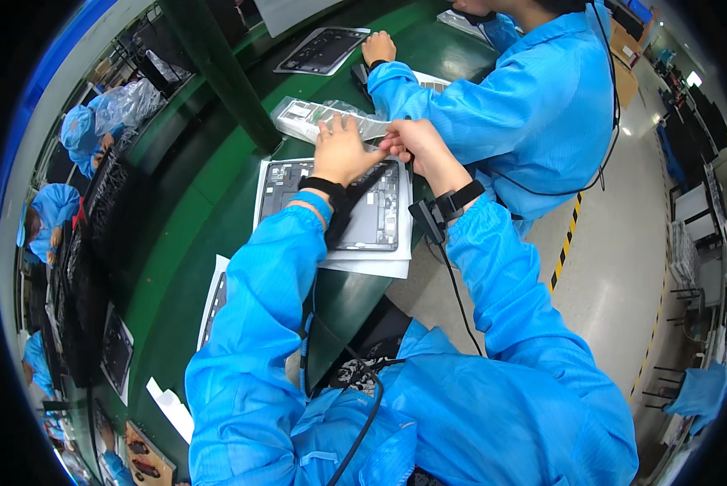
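An opened tablet housing [367, 223] with circuit parts and dark panels lies on white paper [371, 266] in front of me. My left hand [341, 154] reaches over its far edge with fingers spread, against a clear plastic bag of white label-like sheets [300, 113]. My right hand [422, 147] is closed beside it, fingertips pinched near the right end of the bag. What sits in that pinch is too small to make out. The thumb of my left hand points toward the right fingertips. Black bands with cords circle both wrists.
A co-worker in a blue smock [533, 105] sits close at the right, one hand on the green bench [177, 235]. Another tablet housing [324, 50] lies farther along. A green post [221, 73] rises beyond the bag. Cords hang near my right forearm.
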Available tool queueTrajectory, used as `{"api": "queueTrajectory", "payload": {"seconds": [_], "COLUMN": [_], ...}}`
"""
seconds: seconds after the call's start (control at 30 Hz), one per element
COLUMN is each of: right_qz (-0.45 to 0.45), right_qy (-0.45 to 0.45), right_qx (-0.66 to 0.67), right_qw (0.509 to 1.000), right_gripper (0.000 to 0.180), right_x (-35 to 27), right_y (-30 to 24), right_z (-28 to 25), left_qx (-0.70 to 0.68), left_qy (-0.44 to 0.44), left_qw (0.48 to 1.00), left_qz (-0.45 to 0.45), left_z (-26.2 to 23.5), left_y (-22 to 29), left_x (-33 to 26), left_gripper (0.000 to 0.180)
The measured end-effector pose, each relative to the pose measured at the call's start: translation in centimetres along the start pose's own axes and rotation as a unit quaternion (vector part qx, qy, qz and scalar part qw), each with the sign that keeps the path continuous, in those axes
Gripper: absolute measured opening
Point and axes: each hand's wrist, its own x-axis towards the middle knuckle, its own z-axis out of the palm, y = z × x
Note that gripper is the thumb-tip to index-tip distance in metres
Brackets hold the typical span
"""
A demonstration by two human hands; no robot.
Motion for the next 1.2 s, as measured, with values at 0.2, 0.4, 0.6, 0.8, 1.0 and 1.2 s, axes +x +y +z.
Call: {"api": "queueTrajectory", "payload": {"seconds": [0.2, 0.4, 0.6, 0.8, 1.0, 1.2], "right_qz": [-0.029, -0.087, -0.159, -0.127, -0.005, -0.121], "right_qy": [0.017, 0.051, 0.016, -0.030, -0.278, -0.386], "right_qx": [-0.001, 0.062, 0.211, 0.248, 0.078, -0.111], "right_qw": [0.999, 0.993, 0.964, 0.960, 0.957, 0.908], "right_gripper": [0.018, 0.018, 0.031, 0.032, 0.024, 0.024], "right_x": [-0.7, -9.5, -21.0, -22.3, -25.7, -24.8], "right_y": [-0.1, -0.3, 2.9, 5.7, 8.1, 9.9], "right_z": [-0.4, -4.4, -5.6, -5.5, -5.0, 1.5], "left_qx": [-0.035, -0.036, -0.224, -0.459, -0.822, -0.493], "left_qy": [0.034, 0.030, 0.061, 0.020, -0.007, 0.249], "left_qw": [0.996, 0.996, 0.967, 0.865, 0.521, 0.739], "left_qz": [-0.074, -0.072, -0.109, -0.202, -0.231, -0.384], "left_z": [2.7, 0.7, -2.8, -6.4, -11.2, -20.0], "left_y": [1.6, 1.2, 3.6, 6.1, 5.4, -2.6], "left_x": [1.6, 1.1, -5.9, -8.3, -19.2, -37.4], "left_gripper": [0.074, 0.081, 0.098, 0.068, 0.037, 0.030]}}
